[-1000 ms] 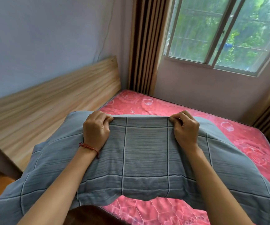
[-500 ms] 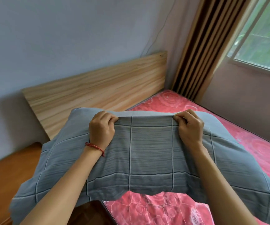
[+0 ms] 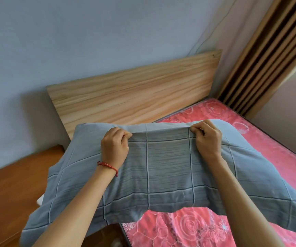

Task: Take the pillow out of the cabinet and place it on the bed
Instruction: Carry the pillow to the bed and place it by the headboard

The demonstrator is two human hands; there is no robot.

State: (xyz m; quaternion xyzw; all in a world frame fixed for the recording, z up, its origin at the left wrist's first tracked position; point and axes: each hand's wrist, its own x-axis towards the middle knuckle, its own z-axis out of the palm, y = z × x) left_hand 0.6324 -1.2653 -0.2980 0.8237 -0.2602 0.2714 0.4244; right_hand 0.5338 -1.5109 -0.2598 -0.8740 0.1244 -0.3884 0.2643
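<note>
Pillow is clearly out of the cabinet already, so I'd say that half is done. It's a grey checked one, held up over the head end of the bed near the wooden headboard, not set down yet. Left hand and right hand each have a closed grip pinching the far edge of the fabric. Just lowering and letting go looks left. No brands, labels or writing readable anywhere.

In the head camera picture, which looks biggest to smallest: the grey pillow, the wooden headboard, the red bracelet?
1. Grey pillow, though nearness to the camera inflates it.
2. Wooden headboard, farther away, so perhaps truly bigger.
3. Red bracelet, clearly smallest.
</note>
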